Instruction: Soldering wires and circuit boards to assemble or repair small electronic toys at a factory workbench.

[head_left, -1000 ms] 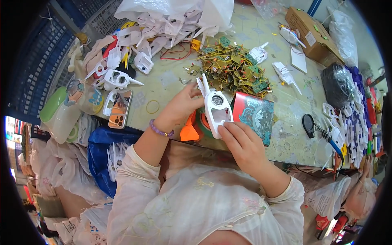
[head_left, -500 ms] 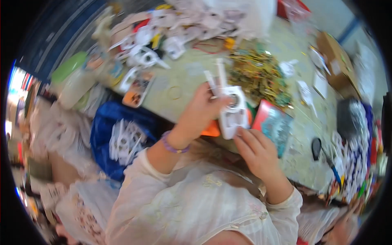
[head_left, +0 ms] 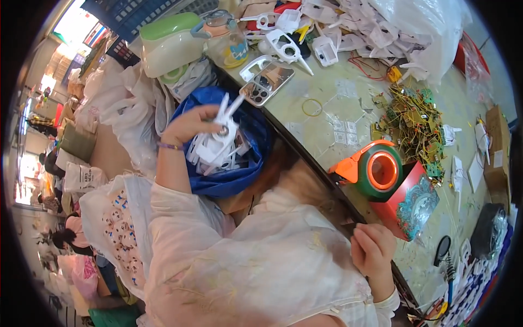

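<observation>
Over a blue bag at the table's left edge, my left hand pinches a white plastic part with two long prongs and a small round metal piece in it. More white plastic parts lie in the bag, directly below. My right hand rests by the table's near edge, its fingers curled in and nothing seen in them. Closest to it on the table stands a red box with a teal pattern, beside an orange tape dispenser with a green roll.
Wired green circuit boards are heaped on the table. A phone lies at its left edge. Behind are piled white plastic housings and a water bottle. A magnifier-like black tool lies at the right.
My left hand has carried the white plastic part from above the table leftward over the blue bag. My right hand has let go of it and drawn back to the table edge. The view has turned left.
</observation>
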{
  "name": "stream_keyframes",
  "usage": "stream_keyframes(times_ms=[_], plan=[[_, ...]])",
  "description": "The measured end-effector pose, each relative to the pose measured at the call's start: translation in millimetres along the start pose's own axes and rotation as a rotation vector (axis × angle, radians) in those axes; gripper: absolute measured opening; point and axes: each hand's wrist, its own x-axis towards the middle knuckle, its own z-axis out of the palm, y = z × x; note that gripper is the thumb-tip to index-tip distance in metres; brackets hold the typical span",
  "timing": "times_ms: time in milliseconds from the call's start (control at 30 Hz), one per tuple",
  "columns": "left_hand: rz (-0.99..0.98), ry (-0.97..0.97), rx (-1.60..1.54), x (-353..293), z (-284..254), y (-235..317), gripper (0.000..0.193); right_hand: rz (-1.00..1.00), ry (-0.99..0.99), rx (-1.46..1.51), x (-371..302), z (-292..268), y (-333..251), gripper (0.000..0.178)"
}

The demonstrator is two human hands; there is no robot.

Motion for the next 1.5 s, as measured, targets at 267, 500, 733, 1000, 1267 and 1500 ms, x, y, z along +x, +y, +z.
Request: stream_keyframes(times_ms=[267, 500, 733, 1000, 1267, 1500], plan=[[-0.220, 0.403, 0.901, 29.7, 11.7, -112.3, 0.052, 0.024, -0.131, 0.109, -1.8, 5.8, -3.6, 0.027], [0.565, 1.095, 0.627, 67.6, 79.9, 55.9, 0.016, 0.134, 0.021, 0.026, -15.9, -8.9, -4.0, 0.026], [0.637, 0.530, 1.185, 220.7, 137.1, 95.7, 0.028, 0.178, 0.141, -0.026, -15.1, -18.5, -6.4, 0.026], [0.736, 0.518, 1.073, 270.8, 129.0, 87.4, 0.021, 0.227, 0.208, 0.045, -34.3, -27.7, -6.7, 0.022], [0.654, 0.162, 0.155, 108.5, 192.8, 109.5, 0.033, 0.321, 0.311, -0.015, -51.1, -34.3, -8.6, 0.020], [0.582, -0.441, -0.470, 47.4, 268.8, 81.5, 0.056, 0.830, 0.577, 0.664, -21.5, -36.1, -18.8, 0.051]])
